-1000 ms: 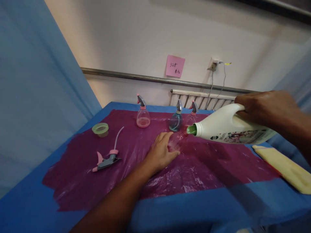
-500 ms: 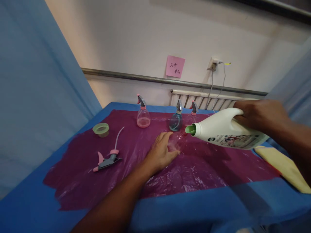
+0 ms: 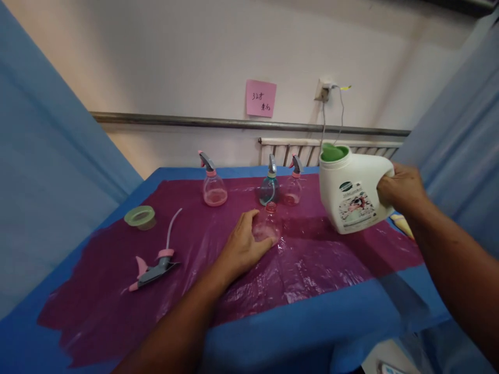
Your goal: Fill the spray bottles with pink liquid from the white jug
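Observation:
My left hand (image 3: 245, 244) curls around the side of a clear, open-necked spray bottle (image 3: 272, 223) standing on the purple sheet, with some pale liquid low in it. My right hand (image 3: 401, 189) grips the handle of a white detergent jug (image 3: 356, 195), which is held up off the table, nearly upright and slightly tilted. A green pouring spout (image 3: 332, 152) shows in the jug's mouth. On the left lies a loose pink and grey trigger sprayer (image 3: 158, 270) with its tube pointing up and back.
Behind my hands stand a clear spray bottle (image 3: 214, 192) with pink liquid, a blue one (image 3: 268, 189) and another clear one (image 3: 292, 189). A green lid-like cup (image 3: 141, 217) sits at left. A yellow cloth (image 3: 402, 226) lies right, partly hidden. Blue curtains hang on both sides.
The jug has tipped back from nearly horizontal over the bottle to nearly upright, away to its right. The open bottle's neck now shows. My left hand stays at the bottle; the view has shifted.

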Motion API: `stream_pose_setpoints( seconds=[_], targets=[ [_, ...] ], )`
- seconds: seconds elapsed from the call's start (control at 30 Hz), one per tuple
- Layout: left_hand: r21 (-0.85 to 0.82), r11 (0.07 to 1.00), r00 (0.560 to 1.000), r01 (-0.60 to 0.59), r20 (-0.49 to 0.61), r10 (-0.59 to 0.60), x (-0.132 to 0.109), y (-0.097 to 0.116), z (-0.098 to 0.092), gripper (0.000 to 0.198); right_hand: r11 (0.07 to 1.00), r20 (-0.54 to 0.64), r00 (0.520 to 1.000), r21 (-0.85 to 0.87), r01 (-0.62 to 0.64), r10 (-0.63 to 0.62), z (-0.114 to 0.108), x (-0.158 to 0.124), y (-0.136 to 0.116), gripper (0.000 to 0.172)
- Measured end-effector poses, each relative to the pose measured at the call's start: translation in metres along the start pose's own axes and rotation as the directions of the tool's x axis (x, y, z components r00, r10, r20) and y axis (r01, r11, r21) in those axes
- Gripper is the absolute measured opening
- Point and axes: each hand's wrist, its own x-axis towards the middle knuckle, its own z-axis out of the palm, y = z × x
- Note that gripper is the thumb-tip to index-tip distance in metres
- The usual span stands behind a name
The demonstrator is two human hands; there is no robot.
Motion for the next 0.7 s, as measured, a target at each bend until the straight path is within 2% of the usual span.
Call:
stream_pose_setpoints(
  seconds=[0.13, 0.3, 0.53, 0.63, 0.7],
  targets=[
    [-0.005, 0.999, 0.999, 0.038, -0.008, -0.038, 0.002, 0.000, 0.000, 0.076, 0.989, -0.087, 0.992, 0.130, -0.075, 0.086, 0.012, 0.001, 0.033, 0.010],
    [-0.011, 0.996, 0.996, 0.083, 0.027, -0.083, -0.001, 0.003, 0.000, 0.080, 0.954, -0.130, 0.975, 0.264, -0.140, 0.179, 0.025, 0.004, 0.076, 0.009],
    [-0.014, 0.995, 0.994, 0.096, 0.059, -0.095, -0.003, 0.007, -0.003, 0.092, 0.924, -0.150, 0.955, 0.326, -0.198, 0.258, 0.030, -0.004, 0.101, 0.011],
    [-0.024, 0.997, 0.996, 0.073, 0.053, -0.071, -0.004, 0.008, -0.003, 0.097, 0.945, -0.113, 0.953, 0.204, -0.255, 0.282, 0.017, -0.004, 0.109, 0.011],
    [-0.029, 0.998, 0.997, 0.059, 0.044, -0.058, -0.006, 0.008, -0.001, 0.097, 0.968, -0.047, 0.969, -0.061, -0.244, 0.241, 0.002, -0.006, 0.112, 0.019]
  ],
)
